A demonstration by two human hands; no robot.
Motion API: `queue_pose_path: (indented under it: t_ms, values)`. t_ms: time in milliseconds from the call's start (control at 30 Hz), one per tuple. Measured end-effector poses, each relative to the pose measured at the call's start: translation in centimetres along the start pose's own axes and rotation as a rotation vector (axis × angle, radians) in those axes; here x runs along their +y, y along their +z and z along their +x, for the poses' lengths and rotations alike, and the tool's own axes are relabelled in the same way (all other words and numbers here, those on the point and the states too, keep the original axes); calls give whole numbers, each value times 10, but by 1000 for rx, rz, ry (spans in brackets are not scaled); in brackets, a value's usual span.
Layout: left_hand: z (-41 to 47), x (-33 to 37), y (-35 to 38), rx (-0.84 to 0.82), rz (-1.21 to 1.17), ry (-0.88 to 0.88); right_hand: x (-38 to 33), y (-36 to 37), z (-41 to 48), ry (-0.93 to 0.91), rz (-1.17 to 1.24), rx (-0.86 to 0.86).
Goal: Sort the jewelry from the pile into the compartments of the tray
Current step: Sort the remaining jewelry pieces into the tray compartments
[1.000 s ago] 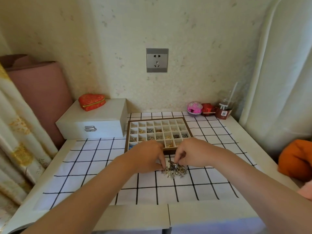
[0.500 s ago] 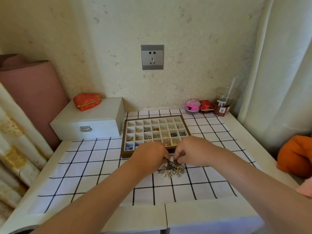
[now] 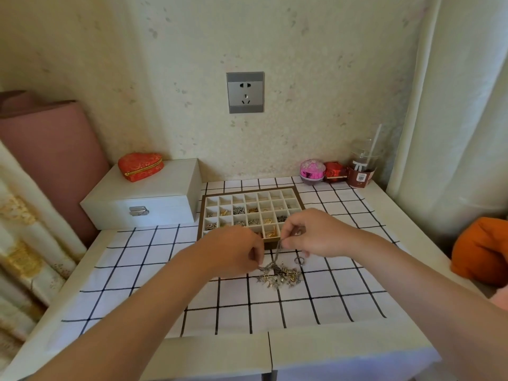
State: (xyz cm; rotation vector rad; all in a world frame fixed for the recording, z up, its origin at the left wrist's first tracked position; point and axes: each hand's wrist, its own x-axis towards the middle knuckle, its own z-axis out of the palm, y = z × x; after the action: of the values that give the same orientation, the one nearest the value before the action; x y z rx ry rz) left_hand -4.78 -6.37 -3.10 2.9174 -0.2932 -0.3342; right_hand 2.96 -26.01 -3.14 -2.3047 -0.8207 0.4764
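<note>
— Where is the jewelry lying?
— The pile [image 3: 280, 274] is lying on the checked cloth [image 3: 154, 259], just in front of the tray [image 3: 226, 200]; the right hand [image 3: 310, 235] is pinching a thin chain [image 3: 277, 251] trailing down into it; the left hand [image 3: 233, 251] is curling at its left edge, grip unclear.
— And around?
— A white box [image 3: 154, 196] is sitting left; a socket [image 3: 245, 92] is showing on the wall; a curtain [image 3: 453, 105] is hanging right.
</note>
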Motion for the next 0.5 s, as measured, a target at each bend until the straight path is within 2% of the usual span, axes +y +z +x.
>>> queue_pose_path:
  t_ms: [67,167,233,300,500]
  values:
    - [-1,0,-2,-7,-223,-12,-6,0,0,25,183,6]
    - [2,5,-4,139,-674,-54,-12,2,3,41,418,1]
    - [4,10,-7,182,-891,-83,-17,2,5,30,527,6]
    - [5,12,-10,168,-976,-103,-20,2,7,13,554,30]
    - [3,1,-25,188,-888,-124,-17,0,13,-2,548,63]
